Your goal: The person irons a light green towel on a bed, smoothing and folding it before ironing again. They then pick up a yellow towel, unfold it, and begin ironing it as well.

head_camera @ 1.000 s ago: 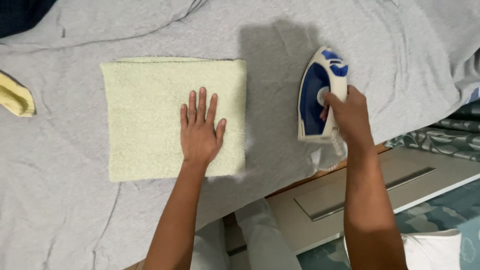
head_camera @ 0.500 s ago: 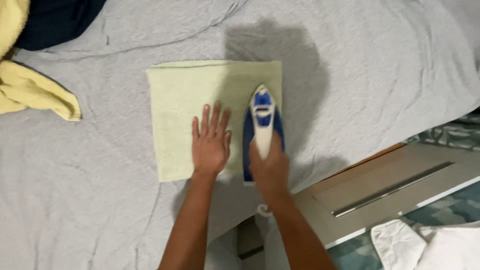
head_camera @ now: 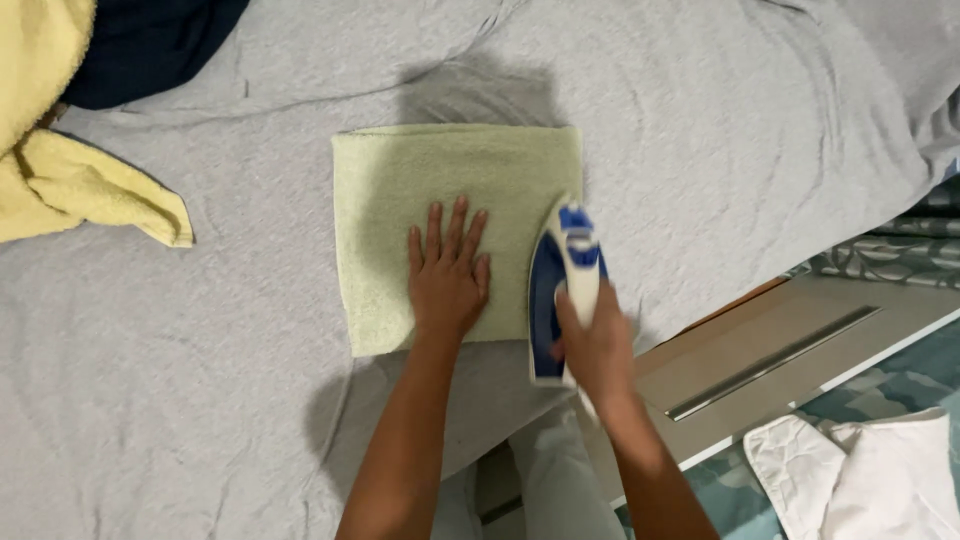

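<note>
A folded pale green towel (head_camera: 440, 175) lies flat on a grey sheet (head_camera: 230, 380). My left hand (head_camera: 447, 272) rests palm down on the towel's near half, fingers spread. My right hand (head_camera: 597, 345) grips the handle of a blue and white iron (head_camera: 560, 265). The iron's front part sits on the towel's right edge, nose pointing away from me; its rear lies over the sheet near the bed's edge.
Yellow towels (head_camera: 70, 190) and a dark blue cloth (head_camera: 150, 45) lie at the far left. Right of the bed edge are a pale wooden frame (head_camera: 790, 335), a patterned floor and white cloths (head_camera: 860, 475).
The iron has slid right and toward me, from the towel's middle right to its right edge. My left hand has stayed flat on the towel. The view has shifted slightly.
</note>
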